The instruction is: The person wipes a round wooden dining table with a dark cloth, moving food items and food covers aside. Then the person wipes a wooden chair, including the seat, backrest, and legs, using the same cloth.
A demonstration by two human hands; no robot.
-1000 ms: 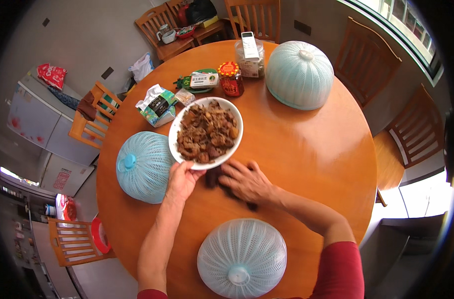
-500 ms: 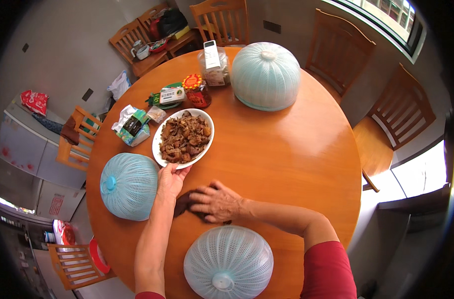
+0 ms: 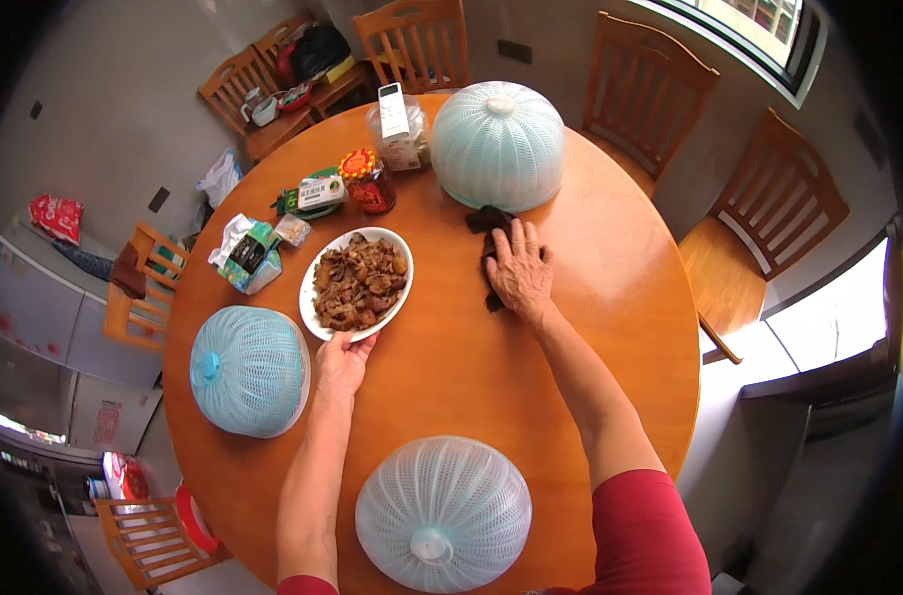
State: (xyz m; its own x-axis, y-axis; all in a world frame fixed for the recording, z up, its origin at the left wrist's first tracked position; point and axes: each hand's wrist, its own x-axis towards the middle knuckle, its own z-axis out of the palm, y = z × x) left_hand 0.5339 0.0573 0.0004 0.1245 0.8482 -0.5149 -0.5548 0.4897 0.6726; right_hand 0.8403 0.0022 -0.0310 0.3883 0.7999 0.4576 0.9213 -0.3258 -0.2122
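White and heaped with brown food (image 3: pixel 360 285), the dish (image 3: pixel 308 303) is showing just beyond your left hand (image 3: pixel 343 367), which is gripping its near rim; whether it is touching the counter (image 3: pixel 610 297) isn't clear. Your right hand (image 3: pixel 521 272) is resting spread and unclenched on a dark cloth (image 3: pixel 489 220), which is poking out ahead of that hand, near the far mesh cover (image 3: pixel 498 149). You seem to be wiping; the next move likely calls for steering the cloth around that cover and holding the dish clear.
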